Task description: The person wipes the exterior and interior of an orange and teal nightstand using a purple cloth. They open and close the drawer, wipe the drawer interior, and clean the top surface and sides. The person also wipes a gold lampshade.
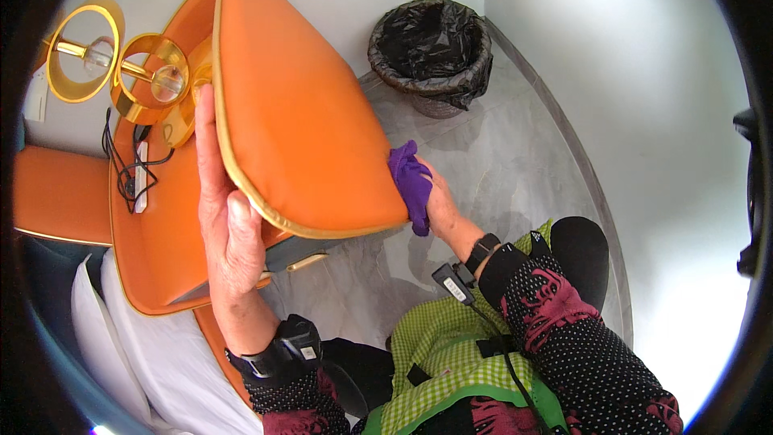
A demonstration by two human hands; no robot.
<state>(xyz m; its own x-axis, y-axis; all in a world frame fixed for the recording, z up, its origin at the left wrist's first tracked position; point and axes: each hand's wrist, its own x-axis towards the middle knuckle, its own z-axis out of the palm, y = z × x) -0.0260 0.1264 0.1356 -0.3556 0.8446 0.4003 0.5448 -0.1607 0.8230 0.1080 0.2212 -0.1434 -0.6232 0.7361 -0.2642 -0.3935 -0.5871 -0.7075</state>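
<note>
My left hand (232, 235) rests flat with its fingers up along the inner side of the raised orange padded panel (296, 115), which has gold piping along its edge. A purple cloth (413, 184) is in my right hand (444, 205), pressed against the outer side of that panel near its lower right edge. The panel stands up from an orange padded top of a bedside cabinet (163, 254). Beside my left fingertips is a gold ring-shaped lamp (151, 81) with clear glass balls.
A bin with a black liner (432, 48) stands on the grey tiled floor by the wall. A white power strip (141, 178) and black cables lie on the cabinet top. White pillows (145, 320) are at the lower left, near an orange padded panel (63, 193).
</note>
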